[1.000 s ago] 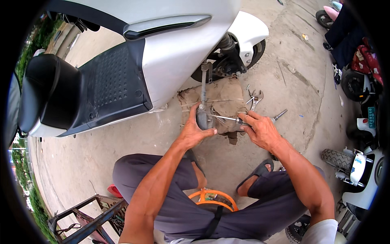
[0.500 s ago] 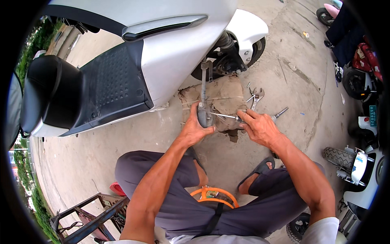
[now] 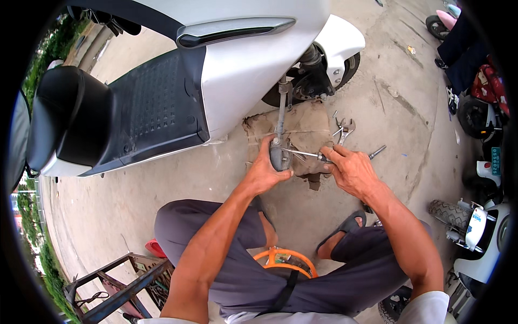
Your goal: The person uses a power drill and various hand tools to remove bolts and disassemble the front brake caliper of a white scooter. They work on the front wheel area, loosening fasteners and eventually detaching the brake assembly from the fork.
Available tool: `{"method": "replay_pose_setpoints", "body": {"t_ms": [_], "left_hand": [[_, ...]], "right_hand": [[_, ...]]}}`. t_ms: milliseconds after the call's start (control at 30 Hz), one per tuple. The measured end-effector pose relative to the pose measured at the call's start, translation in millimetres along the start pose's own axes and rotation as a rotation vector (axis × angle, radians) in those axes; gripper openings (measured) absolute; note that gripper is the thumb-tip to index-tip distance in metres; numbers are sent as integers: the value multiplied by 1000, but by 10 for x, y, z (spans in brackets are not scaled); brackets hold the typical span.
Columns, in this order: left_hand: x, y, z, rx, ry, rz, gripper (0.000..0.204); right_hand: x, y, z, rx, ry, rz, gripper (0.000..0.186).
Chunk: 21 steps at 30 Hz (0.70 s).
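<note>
My left hand point(image 3: 263, 174) is wrapped round a dark grey metal part that looks like a brake caliper point(image 3: 279, 158), thumb on its near side. A hose-like line point(image 3: 281, 112) runs from this part up toward the front fork of a white scooter point(image 3: 253, 65). Between the fingers of my right hand point(image 3: 353, 171) is the handle of a screwdriver point(image 3: 305, 154); its shaft points left and its tip meets the caliper's right side. Below both hands lies a flattened, dirty brown sheet like cardboard point(image 3: 313, 120). My fingers hide part of the caliper and most of the handle.
An adjustable wrench point(image 3: 347, 130) and a rod-like tool point(image 3: 379, 152) lie beyond my right hand. The scooter's front wheel point(image 3: 353, 65) stands ahead. A rusty metal frame point(image 3: 121, 289) is at lower left, and parked scooters point(image 3: 480, 221) line the right.
The view has shifted slightly, so the scooter sits a little farther right. The screwdriver's shaft now reaches the caliper at a slightly different angle; both hands keep their grips.
</note>
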State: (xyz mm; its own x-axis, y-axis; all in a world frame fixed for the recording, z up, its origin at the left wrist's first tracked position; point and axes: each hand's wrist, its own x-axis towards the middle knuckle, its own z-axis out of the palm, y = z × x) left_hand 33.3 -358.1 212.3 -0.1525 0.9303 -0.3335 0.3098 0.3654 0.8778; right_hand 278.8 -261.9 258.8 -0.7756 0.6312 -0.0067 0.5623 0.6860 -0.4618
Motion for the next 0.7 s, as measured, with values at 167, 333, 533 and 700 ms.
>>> {"method": "replay_pose_setpoints", "body": {"t_ms": [167,333,533,700], "left_hand": [[6,-30,14,-8,31,24,107],[7,61,8,16,10,-4,110],[-107,-48,-17,34,25,43,109],[-95,77,-34,-67,-17,22,107]], "right_hand": [[242,254,9,118,-104,-24,37],[314,445,112,145,-68,-73,39],[319,33,-153,33,-168,25,36],[357,186,-103,86,-137,35,35]]}}
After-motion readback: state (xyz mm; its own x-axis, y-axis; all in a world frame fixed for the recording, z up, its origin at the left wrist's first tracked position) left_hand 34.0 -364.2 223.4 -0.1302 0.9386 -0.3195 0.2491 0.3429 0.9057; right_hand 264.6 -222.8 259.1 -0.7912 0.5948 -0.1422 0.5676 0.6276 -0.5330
